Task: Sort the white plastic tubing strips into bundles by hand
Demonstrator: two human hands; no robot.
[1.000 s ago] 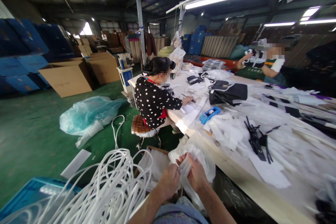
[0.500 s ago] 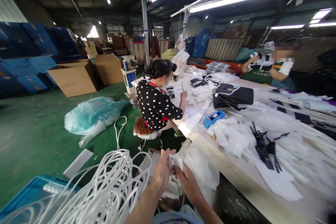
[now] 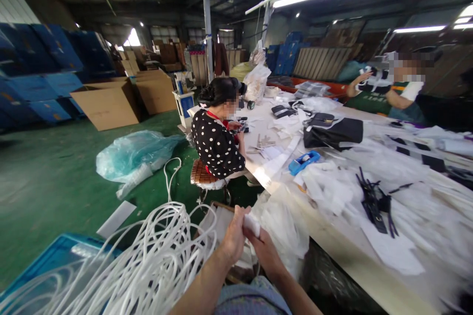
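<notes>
Above my lap, my left hand point(image 3: 234, 236) and my right hand point(image 3: 263, 251) meet around a small white wad point(image 3: 252, 225) that looks like paper or thin foam. Fingers of both hands are closed on it, and their tips are partly hidden. Just beyond stands a cardboard box point(image 3: 220, 217) with white material in it, under my hands. A clear plastic bag point(image 3: 283, 226) hangs by the table edge right of my hands. Left of my forearm lies a big tangle of white cord or tubing point(image 3: 158, 256).
A worktable point(image 3: 332, 251) on the right bears a black bag point(image 3: 332, 130), a blue tape dispenser point(image 3: 304, 162), black straps point(image 3: 375, 202) and white sheets. A co-worker point(image 3: 216, 142) sits ahead; another person point(image 3: 391, 88) is across the table. A blue crate point(image 3: 48, 261) stands at lower left.
My hands have shifted slightly, and the white wad now shows more compactly between them. The seated co-worker's arm has drawn back from the table toward the body. My view has tilted a little.
</notes>
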